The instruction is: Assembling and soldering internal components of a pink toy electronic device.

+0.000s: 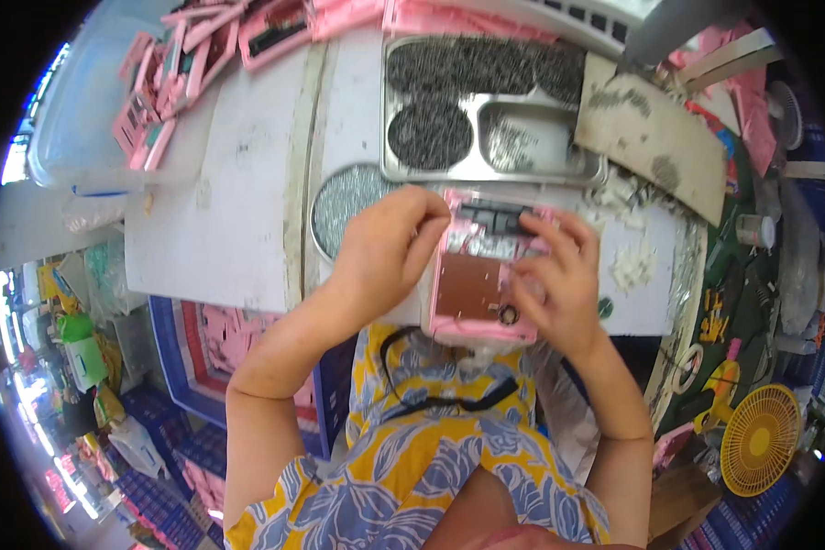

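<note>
A pink plastic case (483, 328) lies in front of me at the table's near edge, its inside facing up. In it sit a brown board (467, 286), a black slotted plastic part (493, 218) and a small round dark piece (508, 315). My left hand (390, 240) is pinched closed at the case's upper left corner; what its fingertips hold is hidden. Over the right side of the case my right hand (559, 275) has its fingers curved and apart, with fingertips at the black part and near the brown board.
Beyond the case stands a metal tray (543, 170) with heaps of small dark pieces. A round dish (346, 206) of silvery bits sits by my left hand. Cardboard (655, 137) lies at right, pink casings (156, 115) at far left. A yellow fan (759, 442) stands low right.
</note>
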Action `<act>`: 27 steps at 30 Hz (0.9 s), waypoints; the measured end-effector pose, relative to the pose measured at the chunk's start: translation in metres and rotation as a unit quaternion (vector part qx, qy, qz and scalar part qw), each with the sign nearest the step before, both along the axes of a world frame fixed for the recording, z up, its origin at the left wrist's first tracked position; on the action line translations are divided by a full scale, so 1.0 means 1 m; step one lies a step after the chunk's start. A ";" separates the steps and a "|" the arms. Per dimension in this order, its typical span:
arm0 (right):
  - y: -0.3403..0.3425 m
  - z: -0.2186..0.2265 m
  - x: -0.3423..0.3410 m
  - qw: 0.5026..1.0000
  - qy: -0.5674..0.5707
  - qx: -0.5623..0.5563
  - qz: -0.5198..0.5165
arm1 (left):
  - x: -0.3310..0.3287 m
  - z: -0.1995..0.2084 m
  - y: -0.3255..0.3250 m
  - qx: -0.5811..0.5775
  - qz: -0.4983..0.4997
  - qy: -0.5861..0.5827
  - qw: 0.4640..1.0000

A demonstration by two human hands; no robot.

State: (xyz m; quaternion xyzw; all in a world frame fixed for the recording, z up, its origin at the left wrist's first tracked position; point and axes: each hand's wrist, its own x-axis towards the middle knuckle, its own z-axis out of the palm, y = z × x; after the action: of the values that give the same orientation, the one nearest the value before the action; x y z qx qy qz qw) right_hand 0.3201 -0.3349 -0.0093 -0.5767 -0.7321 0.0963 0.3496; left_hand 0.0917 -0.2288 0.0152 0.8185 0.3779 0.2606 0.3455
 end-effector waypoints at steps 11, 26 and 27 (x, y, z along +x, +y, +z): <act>-0.005 0.001 0.004 0.999 -0.011 -0.003 0.041 | 0.095 0.006 0.153 0.080 -0.046 -0.011 0.996; -0.007 -0.007 0.001 0.998 0.013 0.015 0.053 | 0.201 -0.042 0.094 0.194 -0.202 -0.038 0.959; -0.005 -0.008 -0.001 0.998 0.012 0.020 0.061 | 0.211 -0.045 0.101 0.233 -0.177 -0.052 0.955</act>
State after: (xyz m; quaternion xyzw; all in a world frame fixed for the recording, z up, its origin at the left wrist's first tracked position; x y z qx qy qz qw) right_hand 0.3188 -0.3404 -0.0171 -0.5223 -0.7637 0.1094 0.3634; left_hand 0.3029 -0.1277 -0.0303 0.9152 0.1373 0.3184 0.2052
